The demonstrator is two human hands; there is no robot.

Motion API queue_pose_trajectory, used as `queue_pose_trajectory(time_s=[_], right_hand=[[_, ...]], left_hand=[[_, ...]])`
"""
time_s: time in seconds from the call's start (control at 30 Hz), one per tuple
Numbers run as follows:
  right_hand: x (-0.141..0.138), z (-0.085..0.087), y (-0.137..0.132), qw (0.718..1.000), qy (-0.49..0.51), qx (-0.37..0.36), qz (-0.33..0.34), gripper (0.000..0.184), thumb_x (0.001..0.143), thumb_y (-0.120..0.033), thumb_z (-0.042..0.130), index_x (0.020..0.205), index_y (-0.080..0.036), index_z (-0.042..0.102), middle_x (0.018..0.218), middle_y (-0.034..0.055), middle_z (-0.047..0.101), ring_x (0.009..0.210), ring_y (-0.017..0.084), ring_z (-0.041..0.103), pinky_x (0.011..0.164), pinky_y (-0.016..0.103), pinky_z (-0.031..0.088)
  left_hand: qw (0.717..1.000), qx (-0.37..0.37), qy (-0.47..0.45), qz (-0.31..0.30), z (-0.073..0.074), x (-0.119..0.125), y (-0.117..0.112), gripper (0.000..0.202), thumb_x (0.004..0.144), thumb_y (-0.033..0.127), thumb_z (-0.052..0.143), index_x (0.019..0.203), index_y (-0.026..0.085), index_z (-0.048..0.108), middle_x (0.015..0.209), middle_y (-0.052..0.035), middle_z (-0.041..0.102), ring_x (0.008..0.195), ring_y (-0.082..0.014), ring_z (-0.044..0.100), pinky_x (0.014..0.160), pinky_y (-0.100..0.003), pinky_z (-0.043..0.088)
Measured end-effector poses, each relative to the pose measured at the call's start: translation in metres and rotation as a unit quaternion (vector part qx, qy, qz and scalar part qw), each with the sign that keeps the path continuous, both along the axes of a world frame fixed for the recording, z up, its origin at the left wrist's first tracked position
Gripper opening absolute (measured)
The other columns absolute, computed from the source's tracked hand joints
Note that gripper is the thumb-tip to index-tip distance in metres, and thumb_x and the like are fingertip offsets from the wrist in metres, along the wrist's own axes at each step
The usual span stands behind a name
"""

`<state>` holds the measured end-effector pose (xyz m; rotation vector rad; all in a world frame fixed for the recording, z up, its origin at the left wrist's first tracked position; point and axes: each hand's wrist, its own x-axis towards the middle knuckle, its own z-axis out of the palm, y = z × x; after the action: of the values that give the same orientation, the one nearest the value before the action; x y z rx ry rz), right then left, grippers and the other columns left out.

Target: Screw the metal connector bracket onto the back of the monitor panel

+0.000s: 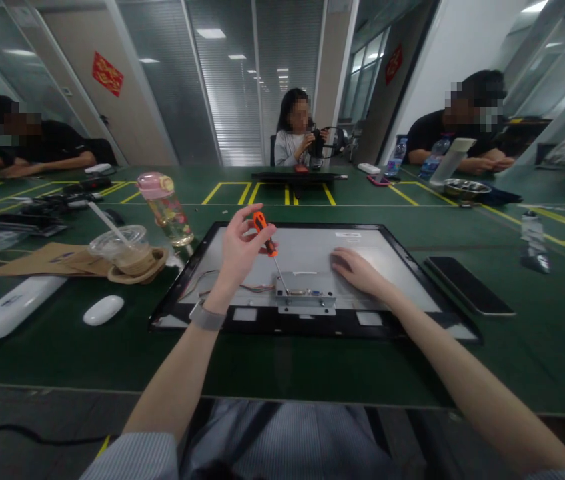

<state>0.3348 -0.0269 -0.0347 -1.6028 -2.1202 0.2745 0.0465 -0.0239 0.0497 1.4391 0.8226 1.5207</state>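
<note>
A flat monitor panel lies face down on the green table, its grey metal back up. My left hand is closed round an orange-handled screwdriver, whose tip rests on a small metal bracket at the panel's lower middle. Thin wires run from the bracket toward the left. My right hand lies flat on the panel just right of the bracket, fingers stretched out, holding nothing.
To the left stand a pink-capped bottle, a plastic cup with straw on brown paper, a white mouse and a white device. A black phone lies right. Three other people sit around the table.
</note>
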Motion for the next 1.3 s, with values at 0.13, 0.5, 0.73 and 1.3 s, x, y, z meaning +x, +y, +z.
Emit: queue_pose_trajectory(time_s=[0.13,0.5,0.73,1.3], right_hand=[[0.007,-0.013,0.001,0.998,-0.052,0.013,0.021,0.039,0.095,-0.026,0.047,0.131,-0.016,0.060,0.143,0.0166,0.057,0.134,0.032,0.052,0.114,0.052,0.040],[0.010,-0.014,0.003,0.998,-0.035,0.022,0.055,0.040,0.095,-0.029,0.046,0.132,-0.021,0.061,0.141,0.0140,0.060,0.132,0.035,0.054,0.113,0.059,0.040],[-0.007,0.020,-0.022,0.956,0.116,-0.163,0.214,0.057,0.090,-0.044,0.060,0.143,-0.027,0.049,0.155,0.0076,0.046,0.142,0.031,0.041,0.117,0.060,0.031],[-0.032,0.022,-0.036,0.956,0.092,-0.153,0.234,0.064,0.083,-0.036,0.064,0.143,-0.027,0.043,0.150,0.0092,0.049,0.144,0.031,0.038,0.123,0.061,-0.001]], left_hand=[[0.993,0.105,0.039,0.043,-0.007,0.008,-0.009,0.040,0.073,0.023,0.080,0.109,0.023,0.062,0.082,0.0041,0.060,0.051,-0.0077,0.064,0.044,-0.018,0.055],[0.914,0.337,0.152,0.167,-0.023,0.018,-0.014,0.025,0.080,0.020,0.076,0.102,0.020,0.066,0.077,0.0043,0.060,0.059,-0.0045,0.057,0.051,-0.012,0.051],[0.915,0.333,0.156,0.167,-0.024,0.020,-0.014,0.024,0.081,0.020,0.075,0.103,0.019,0.066,0.078,0.0035,0.061,0.061,-0.0049,0.057,0.052,-0.013,0.051],[0.913,0.333,0.157,0.174,-0.026,0.019,-0.013,0.024,0.082,0.020,0.074,0.104,0.020,0.065,0.079,0.0038,0.059,0.060,-0.0044,0.057,0.051,-0.012,0.051]])
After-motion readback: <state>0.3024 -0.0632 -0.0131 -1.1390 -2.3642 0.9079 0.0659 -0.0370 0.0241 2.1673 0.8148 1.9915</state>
